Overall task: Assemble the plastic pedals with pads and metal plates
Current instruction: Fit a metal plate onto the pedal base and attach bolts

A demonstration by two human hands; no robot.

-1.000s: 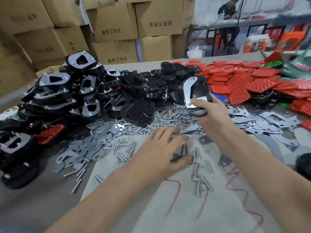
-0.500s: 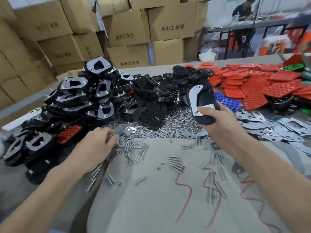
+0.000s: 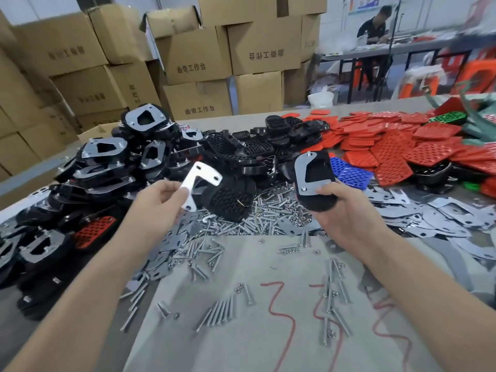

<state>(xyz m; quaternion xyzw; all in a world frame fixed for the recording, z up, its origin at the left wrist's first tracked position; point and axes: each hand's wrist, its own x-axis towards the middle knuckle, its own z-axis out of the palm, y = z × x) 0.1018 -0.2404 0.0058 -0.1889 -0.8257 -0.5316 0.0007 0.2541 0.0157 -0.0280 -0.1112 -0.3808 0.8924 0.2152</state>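
The left hand (image 3: 160, 200) pinches one plate (image 3: 200, 183) by its low end. Its long side runs up from the fingers and its short arm points right. The right hand (image 3: 343, 214) grips one black pedal (image 3: 319, 167) by its near end. The pedal stands up above the thumb, with one fitted plate (image 3: 300, 171) on it.

Bare left hand (image 3: 161, 196) and bare right hand (image 3: 346, 210) on bare forearms (image 3: 88, 285)

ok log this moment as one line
left hand: pinches loose metal plate, raised | right hand: grips black pedal bearing fitted plate | status: loose plate not yet on pedal | nearby: screw pile, red pads
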